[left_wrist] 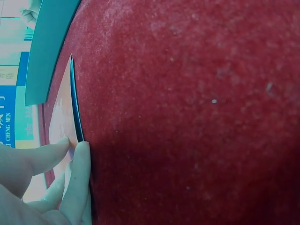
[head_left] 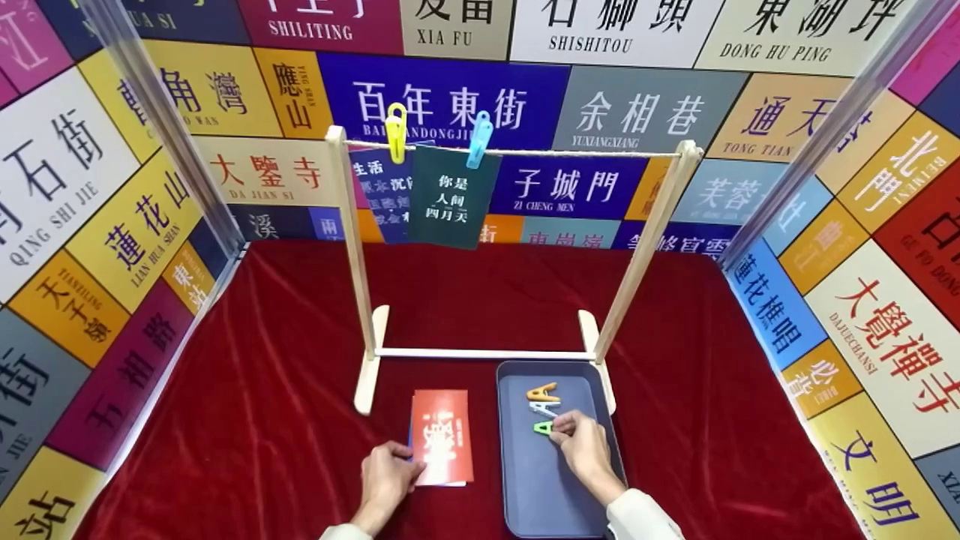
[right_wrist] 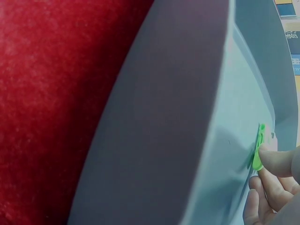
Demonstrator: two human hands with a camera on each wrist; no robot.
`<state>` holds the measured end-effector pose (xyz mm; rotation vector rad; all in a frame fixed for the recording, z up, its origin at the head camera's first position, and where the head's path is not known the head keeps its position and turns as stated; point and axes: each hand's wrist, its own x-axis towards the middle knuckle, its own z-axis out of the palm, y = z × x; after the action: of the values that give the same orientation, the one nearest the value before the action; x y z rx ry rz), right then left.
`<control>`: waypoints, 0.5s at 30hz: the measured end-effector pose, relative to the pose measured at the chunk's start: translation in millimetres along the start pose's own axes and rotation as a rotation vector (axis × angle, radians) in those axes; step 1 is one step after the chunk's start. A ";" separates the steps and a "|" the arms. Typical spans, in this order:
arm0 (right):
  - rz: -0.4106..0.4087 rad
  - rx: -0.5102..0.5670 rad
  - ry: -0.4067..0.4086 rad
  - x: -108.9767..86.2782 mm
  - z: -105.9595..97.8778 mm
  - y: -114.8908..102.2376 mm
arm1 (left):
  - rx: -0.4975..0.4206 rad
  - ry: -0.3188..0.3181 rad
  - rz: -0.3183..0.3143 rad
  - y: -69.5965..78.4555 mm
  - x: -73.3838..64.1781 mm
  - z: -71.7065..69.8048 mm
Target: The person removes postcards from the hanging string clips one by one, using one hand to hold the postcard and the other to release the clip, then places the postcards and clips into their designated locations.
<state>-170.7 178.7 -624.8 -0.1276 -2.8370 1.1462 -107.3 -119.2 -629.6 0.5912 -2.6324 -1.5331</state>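
Note:
A small stack of cards with a red card [head_left: 452, 420] on top lies on the cloth. My left hand [head_left: 388, 474] pinches the stack's left edge. In the left wrist view, the thumb is on the card's face [left_wrist: 63, 115] and a finger is at its edge. Over the grey tray [head_left: 553, 495], my right hand [head_left: 585, 450] pinches a green clothespin [head_left: 543, 427] between thumb and finger, as the right wrist view shows on the clothespin [right_wrist: 258, 147]. Just beyond it in the tray are a white clothespin [head_left: 543, 409] and an orange clothespin [head_left: 543, 391].
Behind the tray stands a wooden frame [head_left: 356, 247] with a string [head_left: 585, 153] across its top. A yellow clothespin [head_left: 396, 133] and a blue clothespin [head_left: 480, 139] hold a blue card [head_left: 390, 199] and a dark green card [head_left: 454, 196] there. Red velvet cloth [head_left: 262, 390] covers the table.

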 end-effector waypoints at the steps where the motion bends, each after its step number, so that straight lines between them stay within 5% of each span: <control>1: 0.001 -0.001 0.001 -0.2 0.0 -0.2 | -0.002 -0.003 0.000 0.0 -0.1 -0.2; 15: -0.041 0.012 0.018 -0.5 2.5 1.7 | -0.045 -0.019 -0.023 -0.5 -0.7 -0.2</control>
<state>-170.4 178.1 -627.8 -0.0784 -2.8030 1.1483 -106.4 -119.4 -629.9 0.6088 -2.6063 -1.6079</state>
